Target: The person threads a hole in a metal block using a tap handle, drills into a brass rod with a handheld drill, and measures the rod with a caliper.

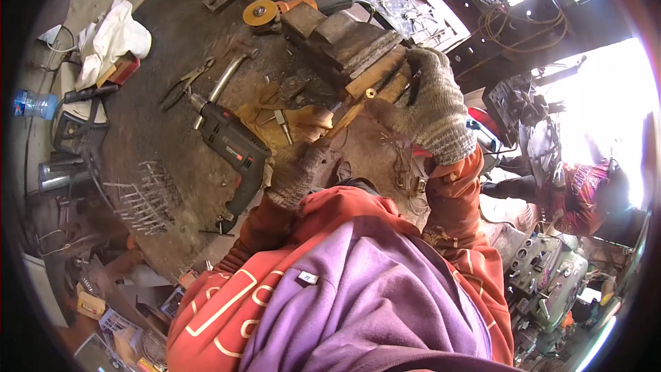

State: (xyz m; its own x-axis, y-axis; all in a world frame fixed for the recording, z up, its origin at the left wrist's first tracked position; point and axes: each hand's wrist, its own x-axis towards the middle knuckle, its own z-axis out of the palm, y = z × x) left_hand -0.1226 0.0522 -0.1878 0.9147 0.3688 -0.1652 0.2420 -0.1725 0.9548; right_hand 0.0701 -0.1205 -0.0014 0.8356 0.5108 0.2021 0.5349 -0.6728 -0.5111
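Note:
My left hand (297,173), in a knit work glove, is closed round the near end of a long, narrow brownish bar (346,120). The bar slants up and right toward the bench vise (337,36). My right hand (437,107), in a grey knit glove, grips at the bar's far end, beside the vise jaws. Its fingertips are partly hidden there. Orange-brown strips (375,73) line the jaw edge. Close by shows a small brass-coloured ring (370,93); I cannot tell what it is fixed to.
Left of my hands, a power drill (234,145), a hammer (231,76) and pliers (187,84) lie on the bench. An angle grinder (296,7) rests behind the vise. Several metal rods (144,200) lie further left. Another person (585,196) is at the right.

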